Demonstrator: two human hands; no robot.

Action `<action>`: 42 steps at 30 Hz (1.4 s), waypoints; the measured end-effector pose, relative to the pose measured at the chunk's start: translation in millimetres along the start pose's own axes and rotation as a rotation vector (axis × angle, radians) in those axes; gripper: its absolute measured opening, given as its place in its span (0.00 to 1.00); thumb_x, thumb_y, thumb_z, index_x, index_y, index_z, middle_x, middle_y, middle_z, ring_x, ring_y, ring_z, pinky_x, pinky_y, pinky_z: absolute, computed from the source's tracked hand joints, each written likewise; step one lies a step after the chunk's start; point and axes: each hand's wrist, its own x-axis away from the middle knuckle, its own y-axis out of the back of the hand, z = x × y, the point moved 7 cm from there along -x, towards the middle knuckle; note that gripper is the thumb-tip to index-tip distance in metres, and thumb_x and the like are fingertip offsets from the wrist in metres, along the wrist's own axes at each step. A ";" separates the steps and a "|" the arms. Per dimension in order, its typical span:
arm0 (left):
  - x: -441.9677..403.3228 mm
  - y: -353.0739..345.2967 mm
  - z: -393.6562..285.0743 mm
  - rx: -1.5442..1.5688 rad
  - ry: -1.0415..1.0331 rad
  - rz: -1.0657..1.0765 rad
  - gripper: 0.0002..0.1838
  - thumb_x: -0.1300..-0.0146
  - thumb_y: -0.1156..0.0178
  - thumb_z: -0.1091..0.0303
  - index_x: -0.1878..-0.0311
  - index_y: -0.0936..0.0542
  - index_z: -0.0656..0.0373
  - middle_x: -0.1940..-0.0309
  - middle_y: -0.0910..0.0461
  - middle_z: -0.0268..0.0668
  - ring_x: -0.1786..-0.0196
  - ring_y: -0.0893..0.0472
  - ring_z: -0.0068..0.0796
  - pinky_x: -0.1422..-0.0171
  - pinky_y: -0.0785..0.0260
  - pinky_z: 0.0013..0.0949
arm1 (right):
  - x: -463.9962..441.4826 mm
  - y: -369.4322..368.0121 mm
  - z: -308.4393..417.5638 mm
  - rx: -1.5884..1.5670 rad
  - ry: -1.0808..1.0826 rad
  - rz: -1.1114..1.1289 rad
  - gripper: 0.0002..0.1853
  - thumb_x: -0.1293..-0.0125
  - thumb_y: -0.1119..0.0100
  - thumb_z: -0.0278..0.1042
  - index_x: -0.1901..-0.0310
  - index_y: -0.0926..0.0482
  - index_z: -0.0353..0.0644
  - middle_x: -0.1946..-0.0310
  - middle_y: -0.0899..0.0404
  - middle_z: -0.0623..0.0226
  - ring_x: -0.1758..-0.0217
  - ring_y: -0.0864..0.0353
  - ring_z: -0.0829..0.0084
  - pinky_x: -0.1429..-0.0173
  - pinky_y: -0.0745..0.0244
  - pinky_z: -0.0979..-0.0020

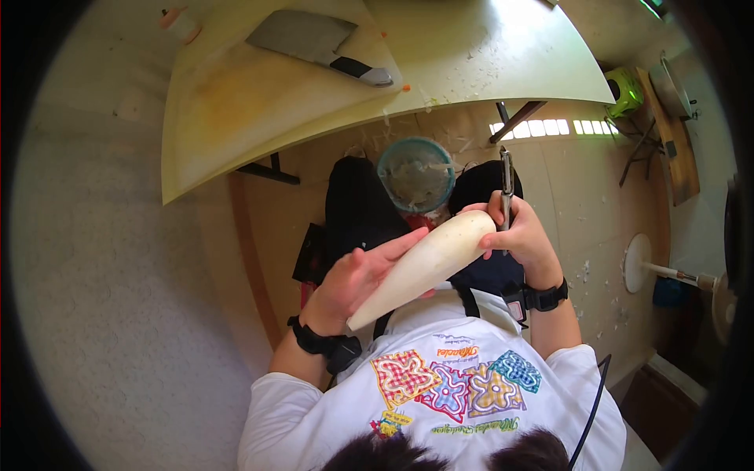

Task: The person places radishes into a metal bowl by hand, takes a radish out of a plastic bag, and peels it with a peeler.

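Note:
A peeled white daikon radish (428, 263) lies slanted across my lap, its narrow tip toward the lower left. My left hand (349, 282) cradles its lower half, fingers stretched along the upper side. At the thick end, my right hand (522, 239) steadies the radish with its thumb and fingertips. That same hand also grips a metal peeler (506, 177), which points up and away from the radish. Between my knees stands a blue-rimmed bin (385, 169) with pale peelings (416, 179) inside.
Ahead is a table (455, 74) with a stained cutting board (251, 94) and a cleaver (306, 41) on it. Shreds of peel are scattered on the floor (585, 204). A white fan (638, 264) is at the right, near a wooden folding table (671, 141).

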 end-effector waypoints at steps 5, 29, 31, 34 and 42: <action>-11.0 29.4 25.6 -0.068 0.286 0.008 0.42 0.29 0.39 0.55 0.21 0.50 0.60 0.32 0.33 0.54 0.35 0.23 0.53 0.39 0.21 0.54 | -9.9 -15.8 -9.8 0.127 -0.035 0.025 0.25 0.49 0.19 0.27 0.71 0.35 0.45 0.58 0.16 0.55 0.70 0.20 0.79 0.73 0.22 0.77; -32.7 86.7 16.1 0.048 -0.119 -0.419 0.33 0.24 0.58 0.38 0.33 0.33 0.57 0.48 0.22 0.44 0.61 0.17 0.34 0.65 0.17 0.39 | 17.6 -34.6 -12.9 0.737 0.077 -0.057 0.07 0.28 0.42 0.32 0.58 0.24 0.37 0.75 0.25 0.60 0.74 0.27 0.68 0.67 0.31 0.69; -34.5 84.9 18.2 0.103 -0.085 -0.396 0.35 0.24 0.62 0.35 0.35 0.30 0.58 0.48 0.22 0.43 0.61 0.17 0.33 0.65 0.17 0.38 | 19.3 -53.9 -6.3 0.842 0.108 0.015 0.07 0.30 0.39 0.31 0.56 0.22 0.37 0.73 0.22 0.60 0.73 0.22 0.64 0.67 0.29 0.68; -32.6 76.5 15.2 0.009 -0.100 -0.509 0.40 0.25 0.68 0.31 0.37 0.28 0.61 0.49 0.21 0.42 0.61 0.17 0.32 0.66 0.18 0.37 | 15.2 -63.6 -7.7 0.865 0.183 0.079 0.09 0.34 0.35 0.31 0.55 0.19 0.39 0.72 0.20 0.60 0.72 0.20 0.63 0.67 0.27 0.67; -33.4 78.7 28.1 0.153 -0.111 -0.483 0.38 0.24 0.67 0.34 0.36 0.27 0.60 0.50 0.19 0.43 0.61 0.15 0.34 0.65 0.18 0.39 | 5.8 -73.5 -1.4 1.035 0.383 0.151 0.11 0.40 0.30 0.33 0.55 0.15 0.44 0.72 0.20 0.64 0.71 0.18 0.61 0.68 0.24 0.65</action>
